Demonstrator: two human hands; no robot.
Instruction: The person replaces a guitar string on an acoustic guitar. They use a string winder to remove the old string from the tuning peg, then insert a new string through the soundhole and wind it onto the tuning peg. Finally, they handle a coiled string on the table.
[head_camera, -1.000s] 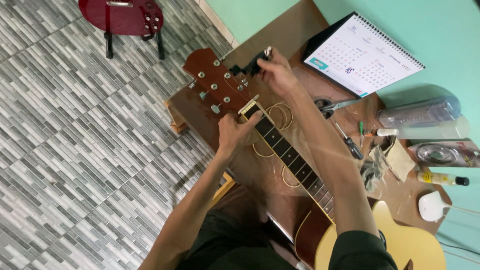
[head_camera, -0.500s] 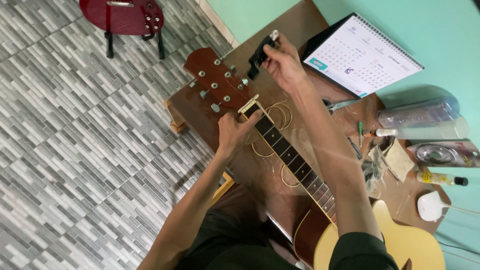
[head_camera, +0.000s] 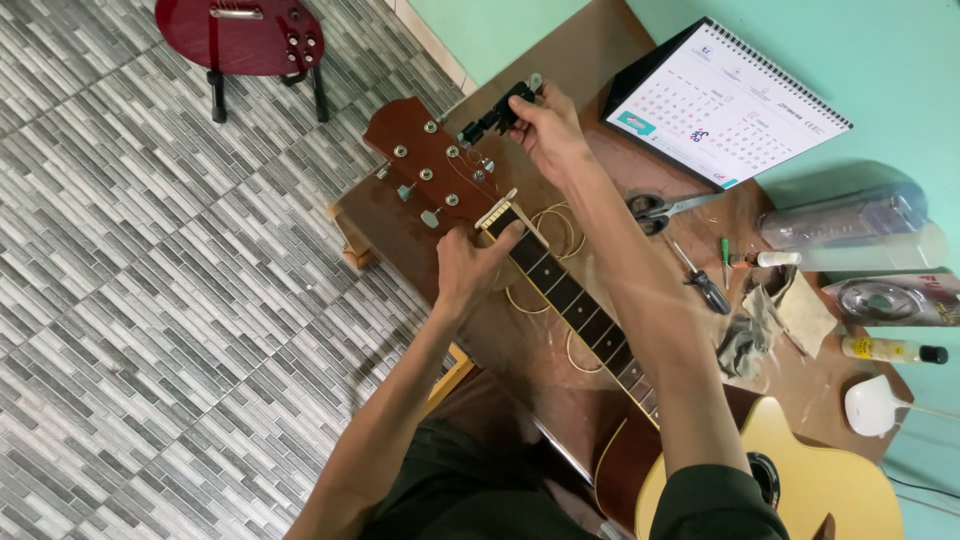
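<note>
My left hand (head_camera: 468, 268) grips the guitar neck (head_camera: 575, 310) just below the white nut, fingers wrapped around from the side, thumb tip on the first frets. The guitar lies across the brown table (head_camera: 560, 60) with its headstock (head_camera: 425, 160) pointing away from me and its pale yellow body (head_camera: 810, 480) near my lap.

My right hand (head_camera: 548, 130) is closed around a small black winder tool (head_camera: 492, 118), held at the far edge of the headstock, right by the tuning pegs on that side. The tool's tip points toward the pegs; I cannot tell whether it sits on one. A thin wire string (head_camera: 548, 240) curls in loose loops on the table beside the neck, between my two forearms.

To the right on the table: scissors (head_camera: 655, 210), a black-handled screwdriver (head_camera: 702, 282), a crumpled grey rag (head_camera: 745, 340), a small bottle with a black cap (head_camera: 893, 350), a clear plastic tube (head_camera: 845, 218) and a white rounded object (head_camera: 872, 405). A desk calendar (head_camera: 730, 95) stands at the far side against the green wall. On the tiled floor (head_camera: 150, 280) beyond the table stands a red electric guitar (head_camera: 240, 30) on a stand.
</note>
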